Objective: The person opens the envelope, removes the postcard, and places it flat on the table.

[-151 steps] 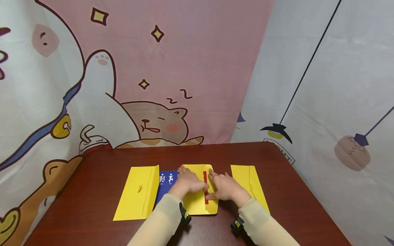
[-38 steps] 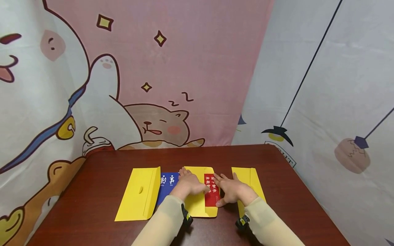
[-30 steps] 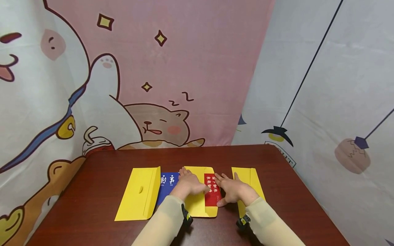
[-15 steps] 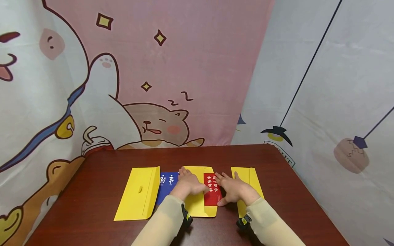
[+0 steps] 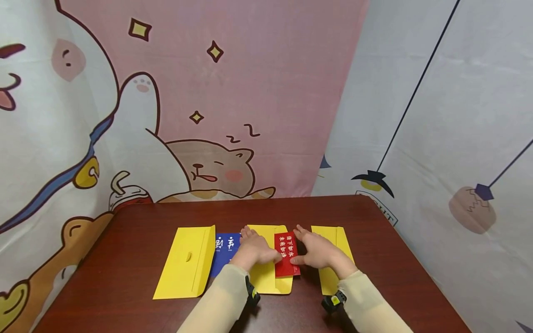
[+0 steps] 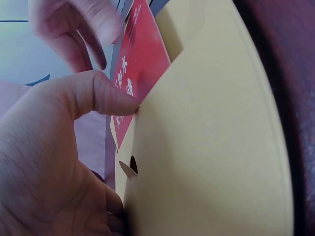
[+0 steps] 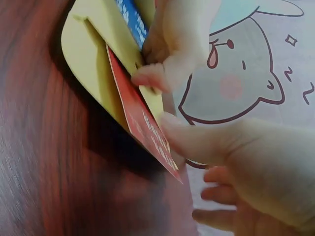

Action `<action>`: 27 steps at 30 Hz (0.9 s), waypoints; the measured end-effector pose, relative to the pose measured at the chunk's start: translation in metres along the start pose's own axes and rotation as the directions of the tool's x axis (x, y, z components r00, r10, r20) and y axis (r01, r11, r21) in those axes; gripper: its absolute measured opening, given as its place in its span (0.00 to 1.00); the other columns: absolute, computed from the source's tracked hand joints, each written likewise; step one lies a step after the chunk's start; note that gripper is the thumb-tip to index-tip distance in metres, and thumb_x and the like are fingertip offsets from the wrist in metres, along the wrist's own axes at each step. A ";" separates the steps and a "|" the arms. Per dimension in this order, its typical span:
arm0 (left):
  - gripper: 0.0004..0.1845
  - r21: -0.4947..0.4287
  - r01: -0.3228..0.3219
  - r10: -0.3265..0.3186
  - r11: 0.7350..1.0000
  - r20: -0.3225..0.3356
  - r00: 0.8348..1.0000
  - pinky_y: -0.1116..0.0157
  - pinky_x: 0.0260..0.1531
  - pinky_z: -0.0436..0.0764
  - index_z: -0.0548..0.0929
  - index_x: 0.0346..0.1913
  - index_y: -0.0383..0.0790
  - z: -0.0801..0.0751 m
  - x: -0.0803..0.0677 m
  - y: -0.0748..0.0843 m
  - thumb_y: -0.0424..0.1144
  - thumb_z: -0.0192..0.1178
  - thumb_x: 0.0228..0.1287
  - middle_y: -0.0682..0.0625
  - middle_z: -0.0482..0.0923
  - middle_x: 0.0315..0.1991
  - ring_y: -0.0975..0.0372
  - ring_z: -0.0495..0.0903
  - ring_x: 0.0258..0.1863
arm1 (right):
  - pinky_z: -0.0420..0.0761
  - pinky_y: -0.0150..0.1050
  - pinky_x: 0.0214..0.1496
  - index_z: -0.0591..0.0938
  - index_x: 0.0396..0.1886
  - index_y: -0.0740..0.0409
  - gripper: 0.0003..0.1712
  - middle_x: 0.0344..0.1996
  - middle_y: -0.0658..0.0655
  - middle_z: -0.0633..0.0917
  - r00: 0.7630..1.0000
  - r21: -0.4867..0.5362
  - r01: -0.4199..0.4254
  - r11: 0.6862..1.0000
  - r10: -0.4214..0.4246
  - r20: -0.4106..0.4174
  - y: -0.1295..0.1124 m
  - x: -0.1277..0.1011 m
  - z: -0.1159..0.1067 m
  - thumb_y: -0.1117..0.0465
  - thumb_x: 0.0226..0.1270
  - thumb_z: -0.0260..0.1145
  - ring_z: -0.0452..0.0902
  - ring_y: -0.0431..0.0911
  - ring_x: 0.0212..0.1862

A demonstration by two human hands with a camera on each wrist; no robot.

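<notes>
A red card (image 5: 285, 259) with white characters sticks out of the open right side of the middle yellow envelope (image 5: 261, 279), slightly tilted. My left hand (image 5: 256, 247) rests on this envelope with its fingers stretched forward. In the left wrist view, the left thumb (image 6: 110, 98) lies at the envelope's mouth, against the card. My right hand (image 5: 318, 250) is spread at the card's right edge, its thumb (image 7: 197, 142) on or just over the card's printed face. In the right wrist view its other fingers (image 7: 216, 201) hang apart from the card.
To the left lies another yellow envelope (image 5: 176, 263), beside a blue card (image 5: 226, 252) partly under my left hand. A third yellow envelope (image 5: 331, 277) lies to the right, partly under my right arm. All are on a dark red-brown table (image 5: 125, 259).
The red card, a narrow strip five seconds ago, came out rightward and now sits tilted. My right hand has shifted forward and right, its thumb further up the card. My left hand stayed.
</notes>
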State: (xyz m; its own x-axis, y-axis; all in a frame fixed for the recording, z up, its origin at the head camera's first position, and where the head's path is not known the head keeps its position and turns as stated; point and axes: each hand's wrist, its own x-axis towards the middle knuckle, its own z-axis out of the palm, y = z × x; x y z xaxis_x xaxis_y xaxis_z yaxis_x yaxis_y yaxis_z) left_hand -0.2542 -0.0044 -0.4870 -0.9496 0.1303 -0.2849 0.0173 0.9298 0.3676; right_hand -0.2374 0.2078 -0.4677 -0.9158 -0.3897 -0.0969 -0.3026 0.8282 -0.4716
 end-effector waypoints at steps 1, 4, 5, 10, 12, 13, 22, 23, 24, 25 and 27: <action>0.63 -0.003 0.000 0.000 1.000 -0.001 1.000 0.41 0.78 0.53 0.63 0.79 0.24 0.000 0.000 0.000 0.64 0.73 0.48 0.26 0.46 0.82 0.33 0.42 0.81 | 0.68 0.64 0.73 0.71 0.76 0.71 0.51 0.76 0.69 0.70 0.999 0.039 -0.014 0.999 0.016 -0.039 0.001 0.001 0.001 0.50 0.60 0.83 0.68 0.63 0.75; 0.62 0.004 0.002 -0.002 1.000 0.001 1.000 0.41 0.78 0.52 0.62 0.79 0.25 0.000 0.001 -0.001 0.63 0.73 0.49 0.27 0.45 0.83 0.33 0.42 0.82 | 0.79 0.59 0.65 0.75 0.71 0.74 0.44 0.66 0.70 0.80 0.985 0.191 -0.061 0.980 0.091 -0.148 0.001 0.003 0.006 0.55 0.63 0.81 0.79 0.61 0.64; 0.62 0.002 0.001 -0.001 1.000 0.000 1.000 0.41 0.78 0.52 0.62 0.79 0.25 0.000 0.001 -0.001 0.63 0.73 0.48 0.27 0.45 0.82 0.33 0.42 0.82 | 0.82 0.57 0.61 0.76 0.69 0.75 0.41 0.62 0.69 0.83 0.977 0.236 -0.071 0.969 0.115 -0.178 0.001 0.004 0.008 0.56 0.63 0.81 0.82 0.60 0.60; 0.62 0.001 0.001 -0.001 1.000 0.005 1.000 0.41 0.78 0.51 0.63 0.79 0.25 -0.001 0.001 0.000 0.62 0.73 0.49 0.27 0.46 0.82 0.33 0.42 0.81 | 0.89 0.48 0.41 0.81 0.62 0.75 0.31 0.43 0.63 0.89 0.942 0.426 -0.157 0.891 0.265 -0.207 0.001 0.006 0.016 0.60 0.65 0.79 0.86 0.51 0.39; 0.61 0.001 0.004 -0.004 1.000 0.006 1.000 0.41 0.78 0.52 0.63 0.78 0.25 0.000 0.001 0.000 0.63 0.73 0.49 0.27 0.46 0.82 0.33 0.42 0.81 | 0.89 0.45 0.37 0.82 0.58 0.76 0.28 0.38 0.61 0.89 0.934 0.494 -0.189 0.849 0.311 -0.177 0.001 0.006 0.019 0.61 0.66 0.78 0.86 0.50 0.33; 0.61 0.001 0.005 -0.005 1.000 0.005 1.000 0.41 0.78 0.52 0.63 0.78 0.25 0.000 0.000 0.000 0.63 0.73 0.49 0.27 0.46 0.82 0.33 0.43 0.81 | 0.89 0.45 0.35 0.82 0.56 0.77 0.26 0.35 0.61 0.89 0.932 0.526 -0.198 0.827 0.325 -0.160 0.001 0.006 0.020 0.62 0.67 0.78 0.86 0.49 0.31; 0.61 -0.001 0.006 -0.006 1.000 -0.003 1.000 0.42 0.78 0.53 0.64 0.79 0.27 -0.001 -0.001 0.000 0.63 0.74 0.49 0.28 0.47 0.83 0.34 0.43 0.82 | 0.90 0.46 0.35 0.87 0.46 0.76 0.16 0.33 0.60 0.88 0.939 0.655 -0.224 0.722 0.340 -0.053 0.001 0.010 0.028 0.63 0.70 0.75 0.88 0.50 0.30; 0.61 -0.002 0.005 -0.005 1.000 -0.002 1.000 0.41 0.78 0.53 0.64 0.79 0.27 -0.001 -0.001 0.000 0.63 0.73 0.48 0.28 0.47 0.82 0.33 0.43 0.81 | 0.90 0.46 0.35 0.87 0.46 0.76 0.16 0.33 0.60 0.88 0.939 0.661 -0.227 0.715 0.340 -0.046 0.002 0.010 0.029 0.64 0.70 0.74 0.88 0.50 0.31; 0.61 -0.001 0.003 -0.003 1.000 -0.001 1.000 0.41 0.78 0.53 0.64 0.79 0.26 0.000 -0.001 0.000 0.63 0.73 0.48 0.28 0.47 0.82 0.33 0.43 0.81 | 0.90 0.46 0.35 0.87 0.45 0.76 0.15 0.33 0.61 0.88 0.939 0.667 -0.229 0.709 0.340 -0.039 0.003 0.010 0.030 0.64 0.70 0.74 0.88 0.50 0.30; 0.61 -0.002 0.002 -0.002 1.000 0.000 1.000 0.41 0.78 0.53 0.64 0.78 0.26 0.000 0.000 0.000 0.63 0.73 0.48 0.27 0.47 0.82 0.33 0.43 0.81 | 0.90 0.46 0.35 0.87 0.46 0.76 0.15 0.33 0.61 0.88 0.939 0.671 -0.232 0.704 0.342 -0.034 0.004 0.011 0.030 0.64 0.70 0.74 0.88 0.50 0.30; 0.61 0.002 0.002 -0.002 1.000 0.000 1.000 0.41 0.78 0.54 0.64 0.78 0.26 0.000 0.000 0.000 0.63 0.73 0.48 0.27 0.47 0.82 0.33 0.43 0.81 | 0.90 0.45 0.34 0.87 0.45 0.76 0.15 0.32 0.61 0.88 0.938 0.678 -0.233 0.697 0.344 -0.030 0.005 0.011 0.032 0.65 0.71 0.74 0.88 0.49 0.29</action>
State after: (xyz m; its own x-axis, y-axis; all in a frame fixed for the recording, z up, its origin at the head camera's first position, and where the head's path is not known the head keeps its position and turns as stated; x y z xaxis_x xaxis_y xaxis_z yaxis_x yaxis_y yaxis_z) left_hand -0.2543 -0.0043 -0.4873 -0.9495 0.1291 -0.2859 0.0165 0.9307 0.3654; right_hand -0.2411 0.1949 -0.4993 -0.9716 -0.0686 -0.2266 0.1821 0.3950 -0.9005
